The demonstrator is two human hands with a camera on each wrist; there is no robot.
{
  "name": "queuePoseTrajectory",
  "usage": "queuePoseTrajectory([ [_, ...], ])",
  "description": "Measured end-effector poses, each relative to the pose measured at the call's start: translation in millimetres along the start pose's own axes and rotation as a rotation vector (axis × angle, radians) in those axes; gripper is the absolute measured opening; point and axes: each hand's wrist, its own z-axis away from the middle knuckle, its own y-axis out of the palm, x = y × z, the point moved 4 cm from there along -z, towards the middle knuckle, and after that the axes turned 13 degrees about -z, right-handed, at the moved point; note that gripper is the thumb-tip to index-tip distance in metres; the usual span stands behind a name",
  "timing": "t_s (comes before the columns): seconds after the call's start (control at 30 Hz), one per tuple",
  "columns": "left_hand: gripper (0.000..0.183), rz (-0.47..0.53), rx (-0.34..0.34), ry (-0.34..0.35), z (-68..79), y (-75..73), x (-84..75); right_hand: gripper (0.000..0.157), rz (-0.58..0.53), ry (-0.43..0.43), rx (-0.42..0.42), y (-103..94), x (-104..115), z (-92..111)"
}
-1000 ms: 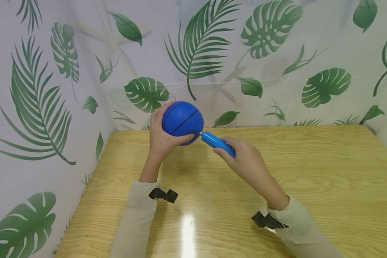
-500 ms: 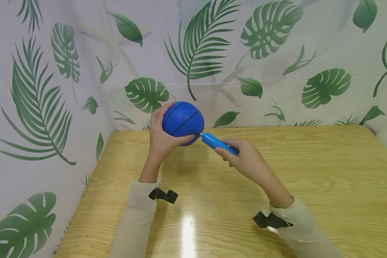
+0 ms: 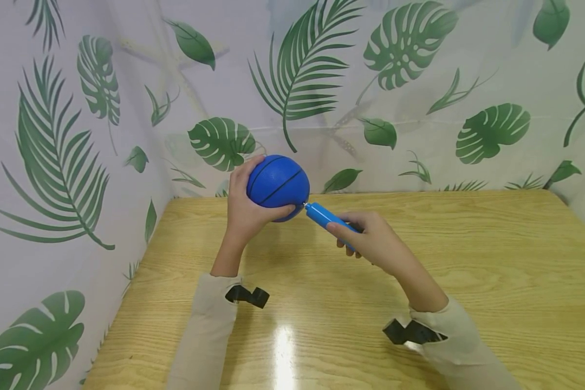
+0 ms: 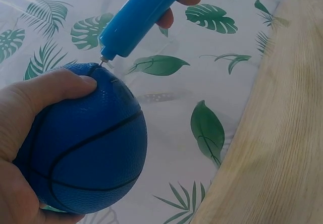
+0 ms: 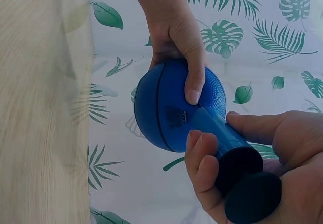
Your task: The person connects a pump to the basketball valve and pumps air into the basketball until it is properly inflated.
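My left hand [image 3: 244, 211] grips a small blue basketball [image 3: 280, 181] with black seams, fingers behind it and thumb across its lower side. The ball is held up over the back of the table. In my right hand [image 3: 380, 241] is a blue hand pump [image 3: 320, 214], thumb on one side of its barrel and fingers curled round the other. A thin metal needle [image 4: 102, 61] at the pump's tip meets the ball right beside my left thumb. The right wrist view shows the pump's black end and round black handle [image 5: 252, 198] near my right palm.
A wood-grain table [image 3: 492, 271] lies beneath both hands. White cloth with green leaf prints [image 3: 419, 108] hangs behind and to the left of it. A black camera mount [image 3: 411, 331] sticks out from the right sleeve, another from the left sleeve.
My right hand has moved slightly right and its fingers have curled further under the pump barrel. Ball and left hand have shifted a little right and down; the needle stays at the ball.
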Motion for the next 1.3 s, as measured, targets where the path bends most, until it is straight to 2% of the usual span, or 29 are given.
queuePoseTrajectory([
  [0.27, 0.1, 0.006, 0.003, -0.006, 0.8, 0.5, 2.2, 0.03, 0.014, -0.002, 0.0, 0.9, 2, 2],
  [0.83, 0.099, -0.011, 0.012, -0.027, 0.5, -0.9, 2.1, 0.042, 0.385, -0.056, -0.189, 8.5, 10, 6],
  [1.1, 0.099, 0.0, 0.016, -0.045, 0.3, -1.1, 2.9, 0.038, 0.511, -0.132, -0.249, 14.1, 12, 7],
  [1.3, 0.098, 0.006, 0.017, -0.056, 0.8, -2.1, 2.0, 0.035, 0.554, -0.169, -0.272, 16.5, 14, 8],
])
